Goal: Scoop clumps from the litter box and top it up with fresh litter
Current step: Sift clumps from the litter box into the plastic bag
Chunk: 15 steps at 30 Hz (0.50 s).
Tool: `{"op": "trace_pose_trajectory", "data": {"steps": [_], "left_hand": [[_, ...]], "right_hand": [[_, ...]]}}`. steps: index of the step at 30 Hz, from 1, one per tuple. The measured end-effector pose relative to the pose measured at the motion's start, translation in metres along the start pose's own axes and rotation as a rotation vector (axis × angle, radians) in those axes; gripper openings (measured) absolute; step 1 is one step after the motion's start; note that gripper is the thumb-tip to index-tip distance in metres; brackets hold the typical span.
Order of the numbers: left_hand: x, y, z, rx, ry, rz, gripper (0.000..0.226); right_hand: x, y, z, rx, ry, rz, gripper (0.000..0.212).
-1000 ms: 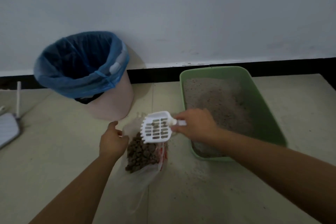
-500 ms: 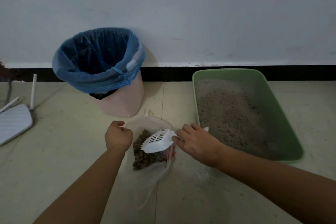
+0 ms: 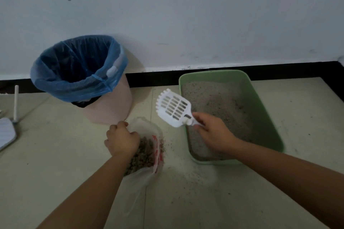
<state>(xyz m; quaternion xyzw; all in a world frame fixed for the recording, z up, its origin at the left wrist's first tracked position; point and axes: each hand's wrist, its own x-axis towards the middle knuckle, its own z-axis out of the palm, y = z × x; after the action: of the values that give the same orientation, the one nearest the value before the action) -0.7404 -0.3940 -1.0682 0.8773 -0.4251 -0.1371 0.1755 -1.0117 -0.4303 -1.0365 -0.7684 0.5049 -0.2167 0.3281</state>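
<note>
One head-worn camera — wide, aimed forward and down.
It looked from close above the floor (image 3: 55, 163) toward the white wall (image 3: 186, 15), both arms (image 3: 89, 195) reaching in from the bottom edge — bin (image 3: 111, 109) at left, litter box (image 3: 264, 117) at right, all near.

Floor layout, as seen from your position.

- The bin (image 3: 111, 106) stands at back left, close to the wall (image 3: 186, 15). A liner (image 3: 74, 83) sits in it and folds over its rim.
- The litter box (image 3: 212, 74) lies to the right of the bin, its far end near the wall, with litter (image 3: 219, 102) in it.
- The bag (image 3: 143, 176) lies on the floor (image 3: 55, 163) between the two and nearer to you, with pellets (image 3: 147, 151) in it.
- Your left hand (image 3: 122, 140) grips the bag's left edge, in front of the bin.
- Your right hand (image 3: 214, 134) is over the box's near-left part and holds the scoop (image 3: 174, 107). The scoop's head is raised over the gap between bin and box, behind the bag.
- Loose grains (image 3: 195, 174) lie on the floor in front of the box.
- A flat device (image 3: 6, 134) lies at the far left edge.
</note>
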Motion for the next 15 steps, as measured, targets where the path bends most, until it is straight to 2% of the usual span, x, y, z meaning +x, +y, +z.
{"op": "trace_pose_trajectory", "data": {"steps": [2,5,7,10,12,15], "left_hand": [[-0.011,0.019,0.007,0.039,0.047,0.084,0.04],[-0.028,0.049,0.029,-0.095,0.018,0.19,0.035],[-0.038,0.067,0.049,-0.189,-0.062,0.195,0.043],[-0.054,0.09,0.078,-0.21,-0.175,0.204,0.058],[-0.066,0.103,0.09,-0.195,-0.212,0.237,0.055],[-0.079,0.113,0.099,-0.17,-0.175,0.236,0.046]], "right_hand": [[-0.005,0.012,-0.02,-0.057,0.047,0.023,0.033],[-0.017,0.035,-0.055,-0.289,0.046,0.111,0.041],[-0.027,0.048,-0.08,-0.477,0.03,0.181,0.042],[-0.041,0.061,-0.112,-0.71,-0.007,0.275,0.049],[-0.047,0.068,-0.127,-0.868,-0.048,0.314,0.05],[-0.049,0.078,-0.139,-1.125,-0.13,0.279,0.05]]}}
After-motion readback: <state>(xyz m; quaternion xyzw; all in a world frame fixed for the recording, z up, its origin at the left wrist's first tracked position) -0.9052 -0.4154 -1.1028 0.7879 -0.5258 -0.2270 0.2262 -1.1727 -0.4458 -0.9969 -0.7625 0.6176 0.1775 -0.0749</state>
